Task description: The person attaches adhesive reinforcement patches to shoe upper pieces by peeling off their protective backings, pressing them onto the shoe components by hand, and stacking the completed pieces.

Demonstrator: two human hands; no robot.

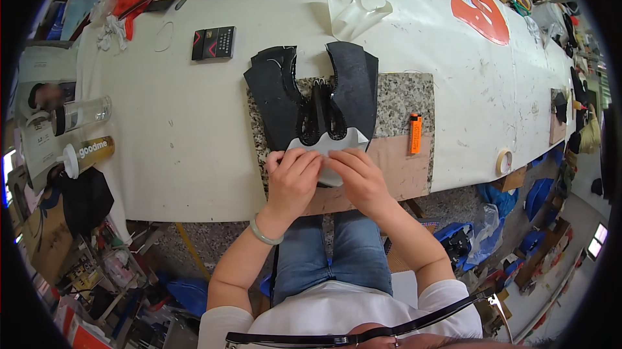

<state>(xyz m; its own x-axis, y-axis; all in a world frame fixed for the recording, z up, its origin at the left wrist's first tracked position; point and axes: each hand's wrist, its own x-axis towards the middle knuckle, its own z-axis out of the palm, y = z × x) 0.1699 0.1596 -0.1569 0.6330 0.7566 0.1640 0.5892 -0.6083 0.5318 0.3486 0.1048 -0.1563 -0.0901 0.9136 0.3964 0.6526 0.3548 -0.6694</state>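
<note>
While the left hand [295,179] bends its fingers over a thin, pale-grey flexible sheet [350,139], the right hand [360,179], half-curled just beside it, touches it too; whether either pinches or merely presses, I cannot tell. The sheet overlaps a black, curved-edged piece [355,80] above a speckled grey stone slab [403,99].

The black pieces [355,80] look matt and leathery, the pale sheet [338,143] smooth, the slab [405,97] stony.
</note>
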